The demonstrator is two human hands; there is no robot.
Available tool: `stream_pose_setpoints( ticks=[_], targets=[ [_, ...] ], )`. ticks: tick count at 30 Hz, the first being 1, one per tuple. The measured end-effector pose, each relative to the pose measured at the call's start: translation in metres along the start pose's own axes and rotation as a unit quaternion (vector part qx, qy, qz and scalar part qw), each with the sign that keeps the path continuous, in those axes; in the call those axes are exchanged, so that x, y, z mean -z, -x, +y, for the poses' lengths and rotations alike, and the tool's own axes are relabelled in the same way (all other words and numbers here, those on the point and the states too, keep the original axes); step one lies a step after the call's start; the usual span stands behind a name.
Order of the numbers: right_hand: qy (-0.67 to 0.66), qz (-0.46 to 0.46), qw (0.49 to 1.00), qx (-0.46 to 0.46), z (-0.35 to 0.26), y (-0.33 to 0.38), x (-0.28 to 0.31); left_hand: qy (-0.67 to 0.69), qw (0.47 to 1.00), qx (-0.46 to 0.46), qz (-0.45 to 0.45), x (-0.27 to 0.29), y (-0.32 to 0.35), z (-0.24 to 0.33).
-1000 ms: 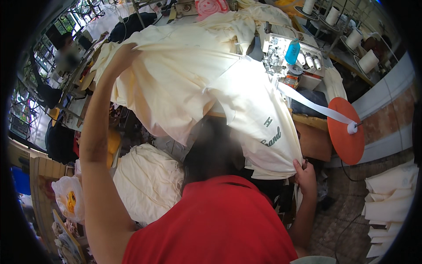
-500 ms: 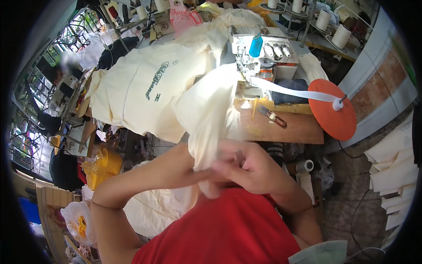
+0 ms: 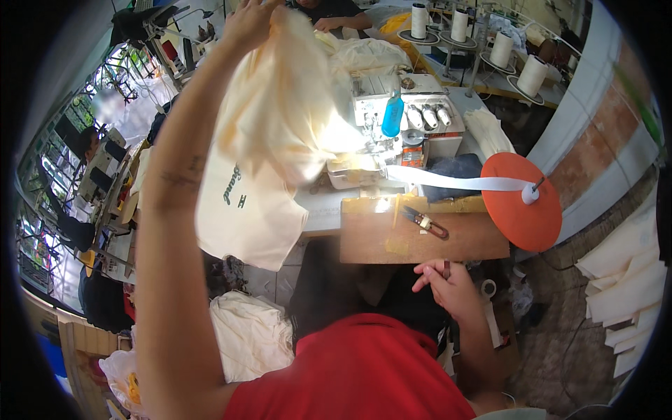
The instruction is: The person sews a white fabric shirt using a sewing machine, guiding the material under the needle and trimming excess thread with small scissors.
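Raised high at the upper left, my left hand [image 3: 253,22] grips the top of a cream cloth piece [image 3: 276,91], blurred by motion. The cloth hangs toward the lit needle area of a white sewing machine [image 3: 378,105]. Below it lies a cream garment panel [image 3: 255,213] with dark printed lettering, partly covered by the lifted cloth. My right hand [image 3: 451,290] is just off the front edge of a wooden board [image 3: 371,234], its fingers loosely bent and apart. A dark band shows at one finger. Thread snips [image 3: 425,222] with a brown handle lie on the board.
White tape [image 3: 455,180] runs from an orange disc reel [image 3: 521,210] to the machine. A blue bottle [image 3: 393,115] stands on the machine; thread cones [image 3: 500,50] stand behind. Another person's hand [image 3: 327,24] is at the far side. Cream cloth [image 3: 252,332] is heaped at lower left.
My left hand has swung from my lap up to the far upper left, lifting the cloth. My right hand has left the cloth and moved right. The view has shifted.
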State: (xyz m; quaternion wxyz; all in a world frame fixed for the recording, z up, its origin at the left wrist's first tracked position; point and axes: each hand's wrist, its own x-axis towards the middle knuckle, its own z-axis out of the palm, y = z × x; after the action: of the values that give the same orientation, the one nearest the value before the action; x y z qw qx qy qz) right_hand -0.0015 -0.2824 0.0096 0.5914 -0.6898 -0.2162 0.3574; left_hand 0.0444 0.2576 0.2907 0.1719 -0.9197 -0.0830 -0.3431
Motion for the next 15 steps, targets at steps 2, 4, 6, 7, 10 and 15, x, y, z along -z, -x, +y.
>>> stream_pose_setpoints(
  ticks=[2, 4, 6, 7, 10, 15],
  targets=[
    [-0.008, 0.025, 0.998, -0.049, 0.013, 0.012, 0.011, -0.007, 0.984, 0.080, 0.161, -0.033, 0.008, 0.050],
    [-0.027, 0.045, 0.998, -0.047, 0.042, 0.019, 0.018, 0.169, 0.978, 0.060, 0.105, -0.073, 0.053, 0.080],
    [-0.023, 0.050, 0.998, -0.034, 0.074, 0.019, 0.016, 0.235, 0.967, 0.084, -0.056, -0.118, 0.112, 0.095],
    [-0.007, 0.059, 0.996, -0.069, 0.073, 0.020, 0.014, 0.166, 0.976, 0.117, -0.084, -0.150, 0.140, 0.114],
    [0.058, 0.052, 0.995, -0.065, 0.075, 0.016, 0.007, 0.094, 0.973, 0.164, -0.133, -0.202, 0.163, 0.135],
    [0.052, -0.006, 0.997, -0.051, 0.058, -0.002, 0.003, 0.303, 0.918, 0.123, -0.226, -0.217, 0.132, 0.083]
  ],
)
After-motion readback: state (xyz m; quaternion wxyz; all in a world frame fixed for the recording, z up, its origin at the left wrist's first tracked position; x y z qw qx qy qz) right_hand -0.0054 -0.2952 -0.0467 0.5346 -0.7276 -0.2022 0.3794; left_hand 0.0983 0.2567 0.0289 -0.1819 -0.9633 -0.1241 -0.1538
